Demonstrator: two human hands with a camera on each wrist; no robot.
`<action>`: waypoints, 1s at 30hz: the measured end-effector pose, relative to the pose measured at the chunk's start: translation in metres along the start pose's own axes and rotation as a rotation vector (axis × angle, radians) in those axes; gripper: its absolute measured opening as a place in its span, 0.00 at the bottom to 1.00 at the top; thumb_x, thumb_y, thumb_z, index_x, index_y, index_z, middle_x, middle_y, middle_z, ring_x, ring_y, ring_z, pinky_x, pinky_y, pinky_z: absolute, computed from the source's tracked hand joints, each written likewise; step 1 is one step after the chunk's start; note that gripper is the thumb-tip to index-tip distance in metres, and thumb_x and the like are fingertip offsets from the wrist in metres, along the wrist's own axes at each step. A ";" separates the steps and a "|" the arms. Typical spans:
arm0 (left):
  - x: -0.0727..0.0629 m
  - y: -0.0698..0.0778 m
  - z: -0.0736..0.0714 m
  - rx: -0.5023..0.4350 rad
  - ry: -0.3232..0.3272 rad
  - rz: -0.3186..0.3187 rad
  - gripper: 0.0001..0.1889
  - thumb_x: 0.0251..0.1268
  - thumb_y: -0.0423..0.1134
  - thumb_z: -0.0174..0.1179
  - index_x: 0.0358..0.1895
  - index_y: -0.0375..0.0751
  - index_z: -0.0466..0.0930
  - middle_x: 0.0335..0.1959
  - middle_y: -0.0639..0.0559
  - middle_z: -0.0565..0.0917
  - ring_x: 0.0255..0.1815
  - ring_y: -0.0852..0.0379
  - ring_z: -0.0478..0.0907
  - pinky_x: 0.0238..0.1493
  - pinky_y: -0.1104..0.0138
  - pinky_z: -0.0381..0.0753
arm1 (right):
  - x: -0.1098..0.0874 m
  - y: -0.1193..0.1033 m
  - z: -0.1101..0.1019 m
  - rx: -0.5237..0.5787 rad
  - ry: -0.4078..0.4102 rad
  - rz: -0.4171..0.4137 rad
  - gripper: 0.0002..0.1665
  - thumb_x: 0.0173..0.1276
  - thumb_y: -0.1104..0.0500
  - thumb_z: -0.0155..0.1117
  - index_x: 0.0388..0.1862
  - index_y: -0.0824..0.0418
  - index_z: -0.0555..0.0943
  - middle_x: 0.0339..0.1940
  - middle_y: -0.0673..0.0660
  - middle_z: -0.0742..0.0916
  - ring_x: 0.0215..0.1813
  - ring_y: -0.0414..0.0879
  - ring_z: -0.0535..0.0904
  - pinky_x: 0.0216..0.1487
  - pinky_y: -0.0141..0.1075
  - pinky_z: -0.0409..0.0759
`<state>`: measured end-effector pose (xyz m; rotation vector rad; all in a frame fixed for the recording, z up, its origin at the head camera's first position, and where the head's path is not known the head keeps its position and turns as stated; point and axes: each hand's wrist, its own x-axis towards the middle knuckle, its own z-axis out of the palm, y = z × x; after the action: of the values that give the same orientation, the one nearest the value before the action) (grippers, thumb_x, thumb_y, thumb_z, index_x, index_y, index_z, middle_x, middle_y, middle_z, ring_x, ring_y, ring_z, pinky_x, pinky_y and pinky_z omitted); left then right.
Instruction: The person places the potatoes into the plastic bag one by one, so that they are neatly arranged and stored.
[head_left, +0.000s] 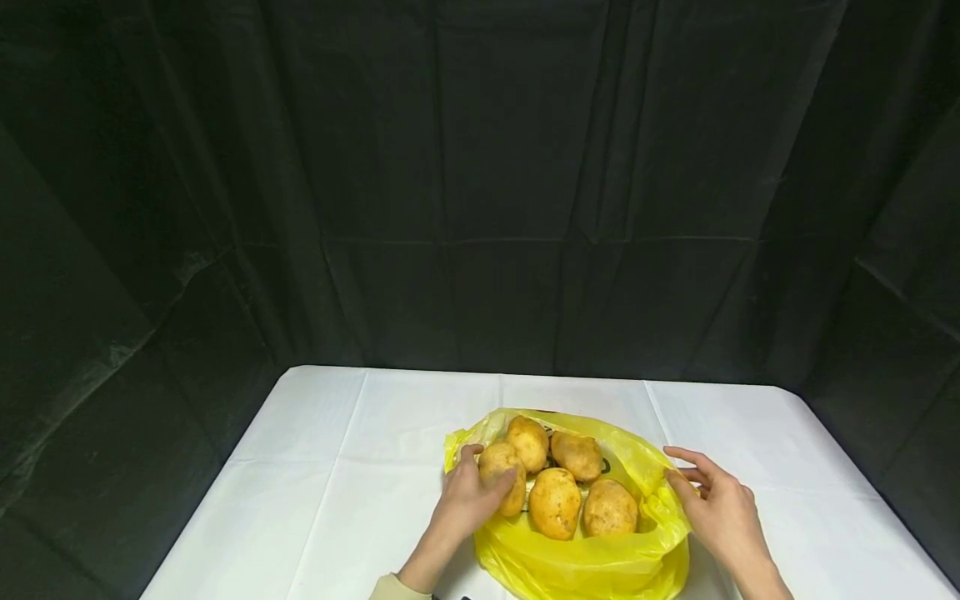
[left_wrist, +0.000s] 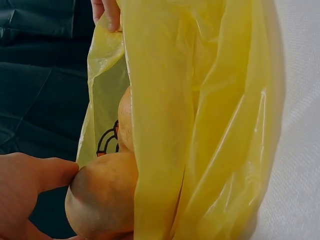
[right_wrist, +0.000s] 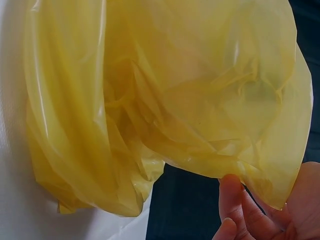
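A yellow plastic bag [head_left: 581, 567] lies with its mouth spread wide, and several potatoes [head_left: 555, 504] sit inside it. At the bag's left side, my left hand [head_left: 467, 500] grips the leftmost potato [head_left: 504, 467]. The left wrist view shows the thumb [left_wrist: 60, 172] against that potato [left_wrist: 105, 200]; the other fingers are mostly hidden. My right hand [head_left: 722, 510] pinches the bag's right rim between thumb and fingers. In the right wrist view the bag's edge [right_wrist: 265, 192] runs into the right hand [right_wrist: 257, 220], and the plastic hides the potatoes.
A white cloth [head_left: 300, 500] covers the table under the bag, with fold creases across it. Dark curtains [head_left: 487, 183] hang behind the table and along both sides. Dark printing shows on the bag's inner wall [left_wrist: 107, 140].
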<state>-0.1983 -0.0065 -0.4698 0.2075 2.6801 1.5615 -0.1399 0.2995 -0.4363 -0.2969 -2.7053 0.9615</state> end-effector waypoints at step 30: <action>-0.007 0.004 0.000 0.147 -0.108 0.021 0.38 0.63 0.54 0.63 0.64 0.23 0.68 0.63 0.23 0.68 0.67 0.28 0.61 0.64 0.39 0.61 | -0.002 -0.002 0.002 -0.016 0.025 -0.007 0.19 0.70 0.62 0.63 0.59 0.61 0.79 0.41 0.65 0.88 0.31 0.45 0.80 0.28 0.32 0.73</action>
<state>-0.1906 -0.0056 -0.4669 0.3154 2.7174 1.3175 -0.1385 0.2967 -0.4368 -0.2998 -2.6911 0.9287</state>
